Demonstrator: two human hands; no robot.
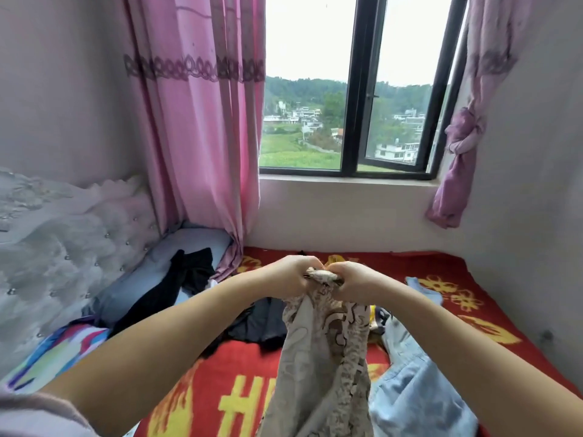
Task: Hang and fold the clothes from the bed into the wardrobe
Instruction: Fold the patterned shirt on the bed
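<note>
Beige patterned garment [325, 357] hangs, bunched top edge gripped by left hand [288, 275] and right hand [355, 280], fingers curled. Jeans [416, 383] lie near right on red blanket [233, 361].

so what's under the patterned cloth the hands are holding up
Both the left hand and right hand grip the patterned cloth at its top. Beside it lie dark clothes and jeans on the red blanket. What lies directly behind the cloth is covered.
</note>
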